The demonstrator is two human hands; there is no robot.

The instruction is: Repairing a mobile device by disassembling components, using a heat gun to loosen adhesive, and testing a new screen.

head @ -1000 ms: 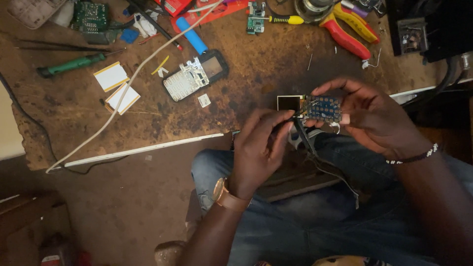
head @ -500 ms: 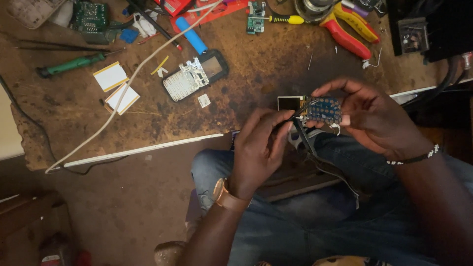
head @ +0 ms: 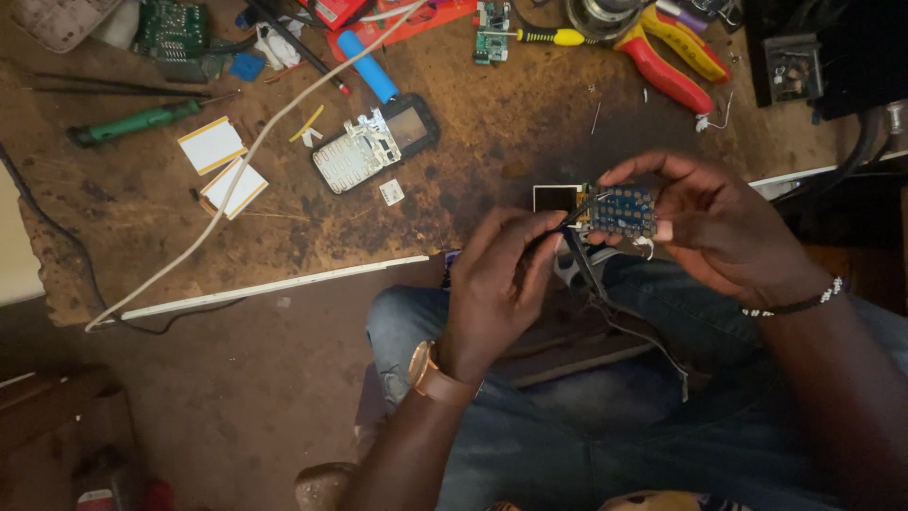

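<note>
Small square screen [head: 555,199] beside circuit board [head: 622,210]

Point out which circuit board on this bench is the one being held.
The small blue circuit board, pinched in the right hand above the lap. The green boards lie untouched along the bench's far edge.

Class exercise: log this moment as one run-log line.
right hand: holds small blue circuit board | left hand: grip on thin dark tool, tip at board | worn brown wooden bench
</note>
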